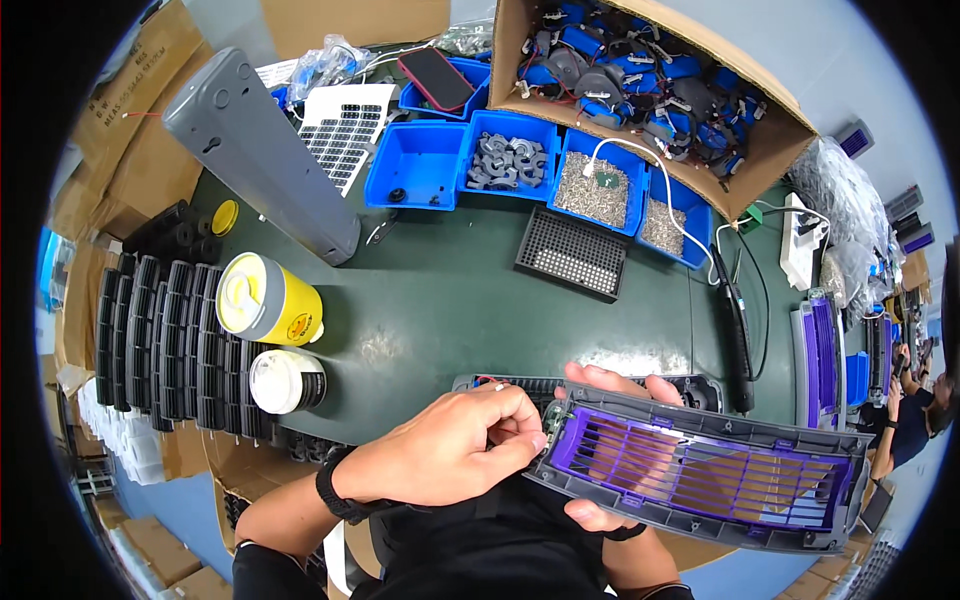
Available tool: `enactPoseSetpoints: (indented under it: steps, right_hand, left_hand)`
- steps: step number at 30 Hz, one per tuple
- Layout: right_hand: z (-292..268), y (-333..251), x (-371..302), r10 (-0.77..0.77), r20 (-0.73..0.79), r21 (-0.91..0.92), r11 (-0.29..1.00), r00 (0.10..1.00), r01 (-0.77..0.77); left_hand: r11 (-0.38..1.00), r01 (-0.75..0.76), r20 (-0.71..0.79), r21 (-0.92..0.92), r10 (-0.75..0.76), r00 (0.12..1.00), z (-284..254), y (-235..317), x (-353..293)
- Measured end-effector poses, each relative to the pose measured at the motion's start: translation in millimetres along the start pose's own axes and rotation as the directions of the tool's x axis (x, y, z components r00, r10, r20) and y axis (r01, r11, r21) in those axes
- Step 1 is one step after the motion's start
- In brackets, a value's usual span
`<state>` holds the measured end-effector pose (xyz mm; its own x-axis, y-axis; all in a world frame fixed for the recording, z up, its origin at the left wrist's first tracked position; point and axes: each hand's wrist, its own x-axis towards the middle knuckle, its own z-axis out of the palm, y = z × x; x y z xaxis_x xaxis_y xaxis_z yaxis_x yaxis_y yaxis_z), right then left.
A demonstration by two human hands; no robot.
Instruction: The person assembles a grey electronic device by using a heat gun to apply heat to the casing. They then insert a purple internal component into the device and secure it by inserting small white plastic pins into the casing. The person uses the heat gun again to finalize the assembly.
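A long grey plastic housing with a purple slatted grille (700,468) is tilted up off the table's near edge. My right hand (628,455) supports it from behind, fingers over the far rim and thumb at the near rim, and shows through the slats. My left hand (450,440) is closed in a pinch at the housing's left end, by a small greenish part. Whatever the fingertips pinch is too small to make out. Just beyond, a second dark grey housing (705,390) lies on the table, partly covered by my hands and the first one.
Blue bins (415,165) hold clips and screws below a carton (650,165) of motors. A screw tray (572,255), corded black screwdriver (735,340), grey column (265,160), yellow jug (268,300) and white jar (287,381) stand around. Black rollers (175,345) fill the left; a co-worker (915,400) sits far right.
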<state>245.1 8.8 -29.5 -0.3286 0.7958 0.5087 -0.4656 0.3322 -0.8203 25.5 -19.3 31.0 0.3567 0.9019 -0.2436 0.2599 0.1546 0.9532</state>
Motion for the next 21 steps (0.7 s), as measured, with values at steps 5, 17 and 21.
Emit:
enactPoseSetpoints:
  steps: [5,17,21]
  right_hand:
    - [0,-1,0,0.003,0.01,-0.008,1.0,1.0,-0.003]
    - [4,-4,0,0.033,0.053,-0.027,0.999,0.998,-0.032]
    - [6,0,-1,0.009,0.014,0.001,1.0,1.0,-0.009]
  left_hand:
    - [0.998,0.05,0.042,0.033,-0.051,0.998,-2,2,3]
    - [0.985,0.091,0.141,0.146,-0.112,0.984,-6,4,10]
    - [0.982,0.159,0.132,0.106,-0.173,0.976,-8,16,10]
